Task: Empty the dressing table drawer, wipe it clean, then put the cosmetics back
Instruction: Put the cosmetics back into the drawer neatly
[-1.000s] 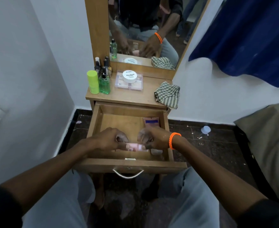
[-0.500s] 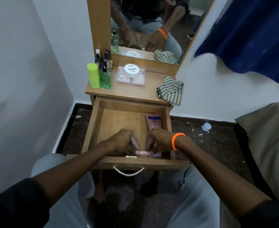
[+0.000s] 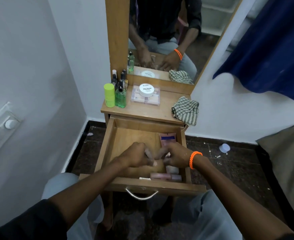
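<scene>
The wooden drawer stands pulled out under the dressing table top. A pink tube lies along its front wall, and a second pale pink item sits just behind it. At the back right lies a pink tube with a blue label. My left hand and my right hand, which has an orange wristband, hover close together over the drawer's front right. Their fingers are loosely curled and motion-blurred, and I see nothing gripped in them.
On the table top stand a lime green container, a green bottle, several small dark bottles, a white jar on a clear palette box, and a checked cloth. The mirror is behind. A small white cup lies on the floor.
Both hands carried the pink tube down to the drawer's front wall and let go of it. They have now lifted slightly away from it.
</scene>
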